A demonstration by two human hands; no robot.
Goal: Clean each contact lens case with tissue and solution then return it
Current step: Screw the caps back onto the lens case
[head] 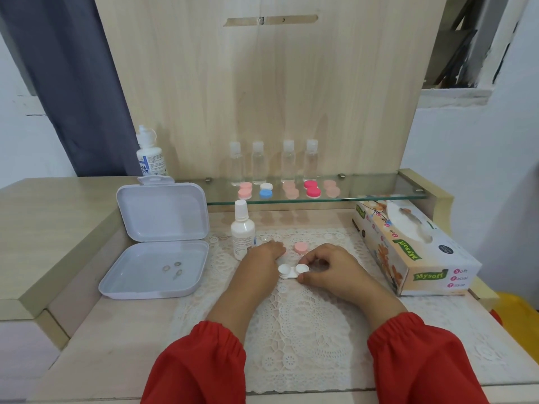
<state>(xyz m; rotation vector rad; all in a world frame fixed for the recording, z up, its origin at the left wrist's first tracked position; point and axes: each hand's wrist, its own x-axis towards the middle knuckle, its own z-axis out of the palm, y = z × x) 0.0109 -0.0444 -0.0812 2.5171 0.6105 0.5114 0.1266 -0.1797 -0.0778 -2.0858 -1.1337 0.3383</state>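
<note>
Wooden desk (96,325): lace mat under the work.
Printed cardboard tissue box (417,246): unopened sheet, none drawn.
White plastic solution bottle (242,233): capped, beside left hand.
Right hand (335,272): pinching white twin-well lens case (292,270) on mat.
Left hand (264,258): fingers on a pink cap; grip unclear.
Progress: early, five cases shelved.

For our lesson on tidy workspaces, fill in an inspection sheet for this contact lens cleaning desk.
Surface: pale wooden desk under a white lace mat.
Job's things: open white lens case; pink round cap; white solution bottle; tissue box; capped cases on the glass shelf.
Clutter: open lilac plastic box; four clear bottles.
Grippers: left hand touches the case; right hand pinches it.
Cables: nothing seen.
Surroundings: grey curtain, wooden back panel.
</note>
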